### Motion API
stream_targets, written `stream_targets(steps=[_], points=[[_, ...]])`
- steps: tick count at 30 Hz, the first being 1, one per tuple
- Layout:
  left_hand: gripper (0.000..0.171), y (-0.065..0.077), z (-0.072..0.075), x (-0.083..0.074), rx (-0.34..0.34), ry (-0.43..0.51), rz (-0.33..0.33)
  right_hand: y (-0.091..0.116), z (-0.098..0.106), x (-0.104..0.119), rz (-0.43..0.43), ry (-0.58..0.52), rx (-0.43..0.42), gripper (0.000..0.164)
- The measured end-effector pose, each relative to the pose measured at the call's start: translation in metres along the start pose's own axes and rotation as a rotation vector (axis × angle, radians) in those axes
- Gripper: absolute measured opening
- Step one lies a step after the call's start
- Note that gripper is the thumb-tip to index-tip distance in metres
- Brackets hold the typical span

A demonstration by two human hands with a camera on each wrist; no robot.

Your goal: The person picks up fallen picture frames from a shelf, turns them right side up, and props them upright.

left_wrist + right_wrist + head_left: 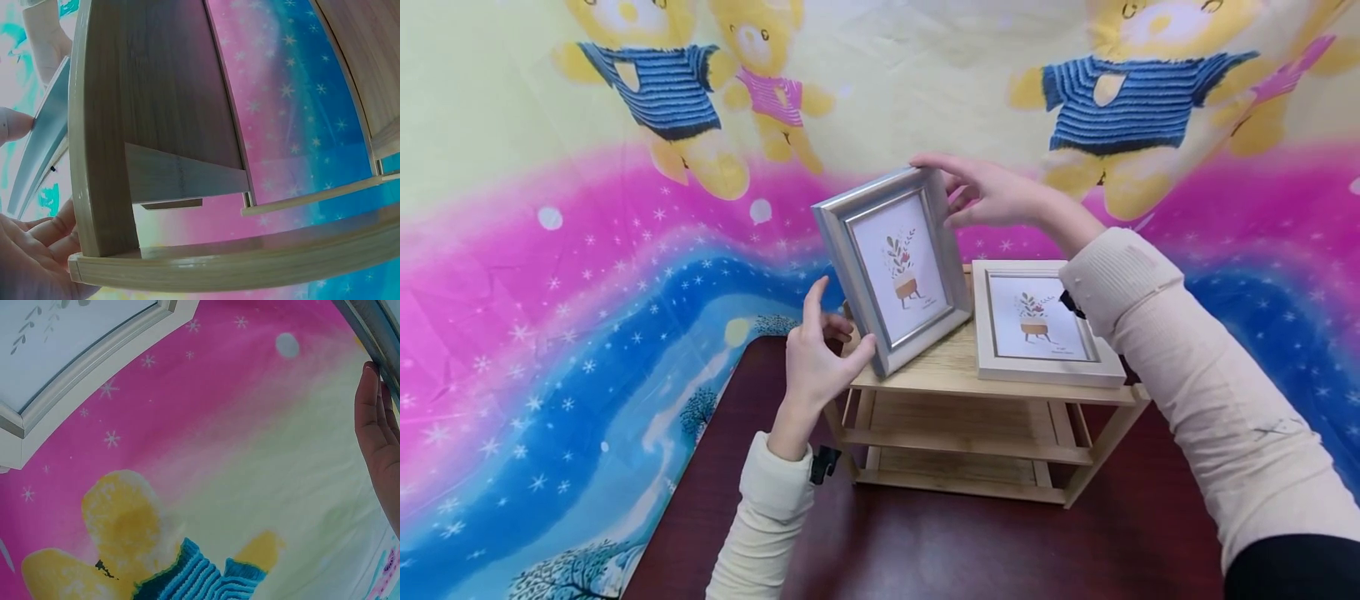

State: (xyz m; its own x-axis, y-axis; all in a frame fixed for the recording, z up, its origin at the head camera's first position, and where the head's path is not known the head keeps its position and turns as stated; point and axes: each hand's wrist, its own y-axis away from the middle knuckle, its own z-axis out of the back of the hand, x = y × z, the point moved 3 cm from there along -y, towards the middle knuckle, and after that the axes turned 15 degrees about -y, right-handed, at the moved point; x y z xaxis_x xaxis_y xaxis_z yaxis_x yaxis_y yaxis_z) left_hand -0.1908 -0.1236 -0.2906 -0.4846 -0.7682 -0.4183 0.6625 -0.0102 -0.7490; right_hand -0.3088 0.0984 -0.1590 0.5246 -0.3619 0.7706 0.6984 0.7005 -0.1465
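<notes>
A silver-grey picture frame [891, 267] with a potted-plant print stands tilted over the left part of a light wooden rack's [932, 379] top. My right hand [996, 192] grips its upper right corner, the index finger over the top edge. In the right wrist view, the fingers [375, 419] lie along the frame's edge. My left hand [820, 354] holds the lower left side, its thumb at the front and curled fingers at the edge, the index finger standing off. A white picture frame [1037, 321] with a similar print lies face up on the rack, right of the silver one.
Below the top, the rack has two more slatted levels [962, 425]. It stands on a dark red table [970, 550]. Behind hangs a cloth backdrop [880, 100] with bears and snowflakes. My right forearm [1217, 417] passes over the white frame's right side.
</notes>
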Motion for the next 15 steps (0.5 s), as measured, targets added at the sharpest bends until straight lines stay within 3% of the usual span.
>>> stream_targets(steps=[15], points=[[0.067, -0.0052, -0.0043, 0.0063, -0.027, 0.098, -0.074, 0.0067, 0.0011, -0.0053, 0.004, -0.069, -0.100, 0.072]])
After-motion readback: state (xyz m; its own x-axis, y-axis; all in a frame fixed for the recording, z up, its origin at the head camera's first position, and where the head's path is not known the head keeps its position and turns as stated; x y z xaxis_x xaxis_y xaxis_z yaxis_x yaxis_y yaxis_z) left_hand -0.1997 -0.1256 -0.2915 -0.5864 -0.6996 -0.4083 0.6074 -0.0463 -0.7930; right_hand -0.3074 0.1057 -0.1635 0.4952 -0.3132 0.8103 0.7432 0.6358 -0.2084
